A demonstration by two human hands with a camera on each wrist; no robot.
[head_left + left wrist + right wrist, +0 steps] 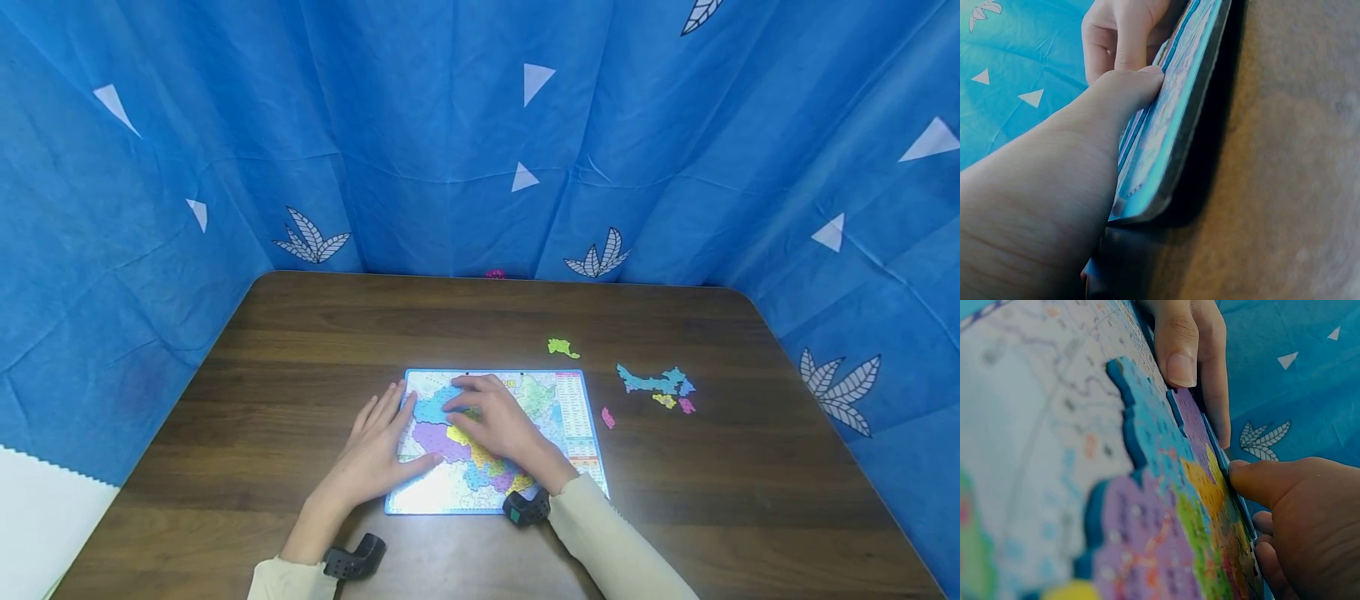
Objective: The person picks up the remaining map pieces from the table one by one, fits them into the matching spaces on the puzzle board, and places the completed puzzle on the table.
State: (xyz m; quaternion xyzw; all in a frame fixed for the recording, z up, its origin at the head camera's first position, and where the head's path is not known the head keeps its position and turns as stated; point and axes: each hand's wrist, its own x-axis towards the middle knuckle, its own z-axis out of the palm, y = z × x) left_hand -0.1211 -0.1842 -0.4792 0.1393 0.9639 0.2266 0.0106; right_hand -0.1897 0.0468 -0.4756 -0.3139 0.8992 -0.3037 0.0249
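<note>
A map puzzle board (420,500) with a blue rim lies on the table. My left hand (375,458) rests along its left edge, fingers spread and thumb over the board. Over the upper middle, my right hand (498,421) touches the puzzle with its fingertips beside a large blue piece (431,409). Below that piece sit a purple piece (442,443) and yellow-orange pieces (480,456). In the right wrist view, blue (1147,412) and purple (1141,531) pieces stand raised above the printed map. The surface under my right fingers is partly hidden.
On the wooden table (225,433), right of the board, lie loose pieces: yellow-green (561,347), pink (607,417), long blue (648,382), small yellow (664,401) and magenta (687,406). A blue curtain (450,125) hangs around the table's back and sides.
</note>
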